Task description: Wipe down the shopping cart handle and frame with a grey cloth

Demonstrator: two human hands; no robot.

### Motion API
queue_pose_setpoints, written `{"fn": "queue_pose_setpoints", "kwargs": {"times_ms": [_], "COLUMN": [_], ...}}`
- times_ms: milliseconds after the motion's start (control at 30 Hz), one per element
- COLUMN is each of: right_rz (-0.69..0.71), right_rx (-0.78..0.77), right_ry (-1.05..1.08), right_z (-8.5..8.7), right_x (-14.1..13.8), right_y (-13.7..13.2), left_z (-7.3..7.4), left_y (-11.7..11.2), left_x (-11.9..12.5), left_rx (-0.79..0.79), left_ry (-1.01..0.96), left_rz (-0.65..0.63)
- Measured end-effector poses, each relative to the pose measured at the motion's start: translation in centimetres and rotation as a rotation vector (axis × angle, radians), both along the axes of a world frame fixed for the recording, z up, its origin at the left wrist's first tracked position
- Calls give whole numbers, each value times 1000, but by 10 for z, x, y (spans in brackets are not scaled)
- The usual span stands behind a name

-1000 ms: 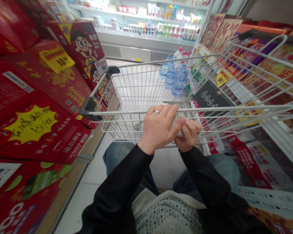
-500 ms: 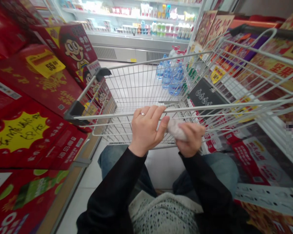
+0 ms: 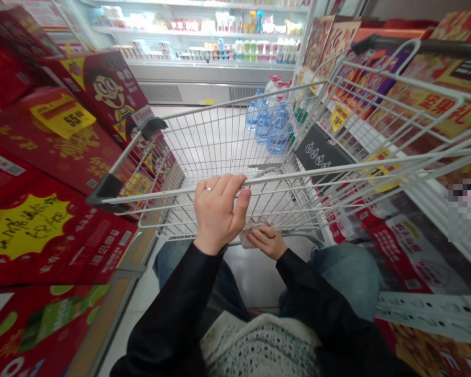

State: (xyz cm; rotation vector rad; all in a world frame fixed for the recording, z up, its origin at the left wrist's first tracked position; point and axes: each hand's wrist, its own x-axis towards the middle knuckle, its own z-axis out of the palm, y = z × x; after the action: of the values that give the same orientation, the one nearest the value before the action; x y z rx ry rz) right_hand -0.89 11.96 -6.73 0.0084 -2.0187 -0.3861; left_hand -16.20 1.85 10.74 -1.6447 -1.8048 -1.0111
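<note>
A wire shopping cart (image 3: 220,141) stands in front of me in a store aisle, with nothing in its basket. My left hand (image 3: 217,212), a ring on one finger, is wrapped round the cart's top rear bar. My right hand (image 3: 267,241) sits lower, under that bar, with its fingers pressing a crumpled white tissue (image 3: 249,231) against the cart's lower rear wire. Both arms wear black sleeves.
Red gift boxes (image 3: 55,173) with yellow price tags are stacked close on the left. Red and gold boxed goods (image 3: 424,110) fill the display on the right. Large water bottles (image 3: 270,123) stand beyond the cart, and a chilled cabinet (image 3: 220,52) lines the far wall.
My right hand has dropped with the tissue from the top bar to the lower wire. My left hand has slid left along the top bar and closed round it.
</note>
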Motion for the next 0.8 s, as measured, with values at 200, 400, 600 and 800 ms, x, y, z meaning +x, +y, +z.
{"fn": "queue_pose_setpoints", "kwargs": {"times_ms": [200,400,600,800], "right_rz": [-160,-68,-23,-163], "right_rx": [-170,-239,-105,-226], "right_ry": [389,243,38,330], "right_z": [101,66,8,115], "right_x": [31,19,8,45], "right_y": [42,25,-4,16], "left_z": [-1,-6,-11,-11], "left_y": [0,0,-5,-15], "left_x": [0,-8,-18,-24], "left_rx": [-1,79,184,222], "left_ry": [-7,-25,-65,-41], "left_rz": [36,7,12,17]}}
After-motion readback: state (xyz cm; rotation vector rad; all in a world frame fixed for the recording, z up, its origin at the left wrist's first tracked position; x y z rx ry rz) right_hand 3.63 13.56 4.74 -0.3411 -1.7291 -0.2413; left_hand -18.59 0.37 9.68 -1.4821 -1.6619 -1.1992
